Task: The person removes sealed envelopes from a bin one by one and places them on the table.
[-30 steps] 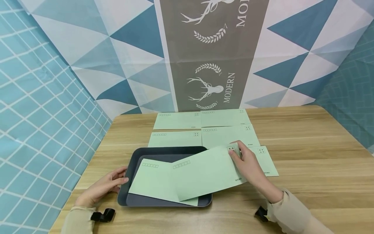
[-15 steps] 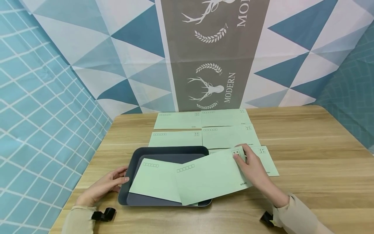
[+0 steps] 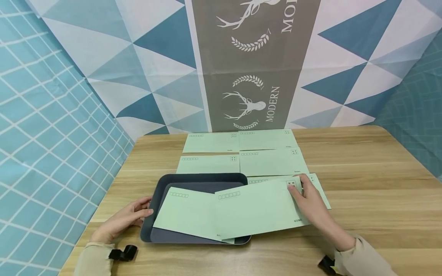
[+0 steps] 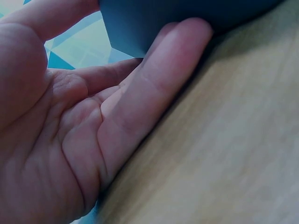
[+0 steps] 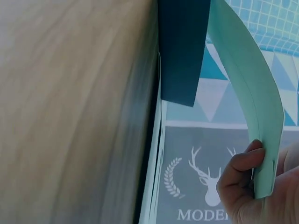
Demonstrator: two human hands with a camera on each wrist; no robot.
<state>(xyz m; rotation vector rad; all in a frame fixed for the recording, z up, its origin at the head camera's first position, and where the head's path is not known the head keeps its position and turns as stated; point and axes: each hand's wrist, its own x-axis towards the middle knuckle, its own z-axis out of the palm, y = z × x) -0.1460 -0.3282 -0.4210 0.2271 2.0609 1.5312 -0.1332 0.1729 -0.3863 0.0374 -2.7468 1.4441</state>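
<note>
In the head view my right hand pinches the right end of a pale green envelope, thumb on top near the printed stamp square. The right wrist view shows this envelope bent in a curve, with curled fingers behind its end. Its left end overlaps another green envelope lying slanted in a dark grey tray. My left hand grips the tray's left side, its thumb at the rim. In the left wrist view the fingers press along the tray's outer wall, close over the tabletop.
Behind the tray, several green envelopes lie in rows on the wooden table. Part of one, behind the held envelope, is covered. A patterned cloth backdrop stands along the table's far edge, with a tiled-print cloth at the left.
My right hand has drawn the held envelope to the right and slightly toward the front, uncovering more of the one in the tray. The left hand and tray stay in place.
</note>
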